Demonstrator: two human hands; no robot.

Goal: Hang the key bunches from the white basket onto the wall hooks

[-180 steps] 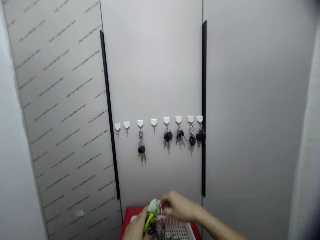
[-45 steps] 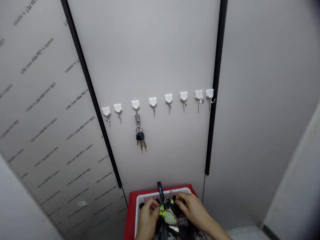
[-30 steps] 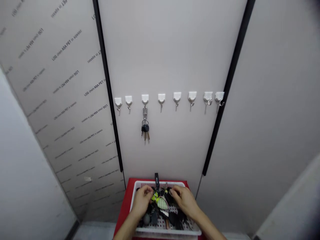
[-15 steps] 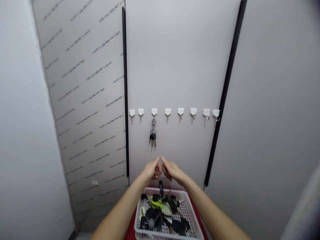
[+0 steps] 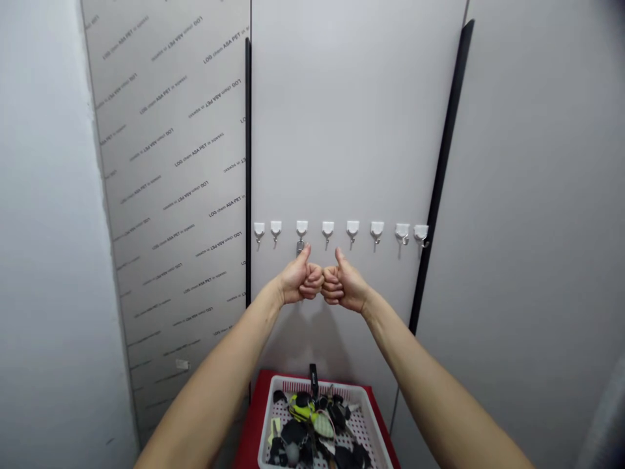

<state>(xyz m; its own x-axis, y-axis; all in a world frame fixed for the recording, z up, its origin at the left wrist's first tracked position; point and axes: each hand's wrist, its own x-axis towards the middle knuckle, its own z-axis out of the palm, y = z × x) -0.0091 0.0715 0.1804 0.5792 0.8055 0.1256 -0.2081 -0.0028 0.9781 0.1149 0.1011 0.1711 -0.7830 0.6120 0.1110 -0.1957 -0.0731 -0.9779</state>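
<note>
My left hand (image 5: 301, 279) and my right hand (image 5: 346, 281) are raised in front of the pale cabinet door, thumbs up, fingers curled into fists with the knuckles meeting. Neither holds anything that I can see. Behind my left thumb, the metal clasp of a key ring (image 5: 300, 247) hangs from a white hook (image 5: 302, 228); its keys are hidden by my hand. Just above, between my thumbs, is another white hook (image 5: 328, 229). Below my hands stands a white plastic basket (image 5: 375, 423) heaped with dark key sets and fobs, among them a yellow-green item (image 5: 301, 410).
Several more hooks run along the row, such as the rightmost hook (image 5: 420, 233). The basket rests on a red surface (image 5: 251, 423). Long black handles (image 5: 442, 176) edge the cabinet door. Printed film (image 5: 170, 163) covers the panel at left, beside a white wall (image 5: 43, 228).
Both hands have risen from just above the basket to just below the hooks. The fists now touch with thumbs upright, and my left hand covers the hanging keys.
</note>
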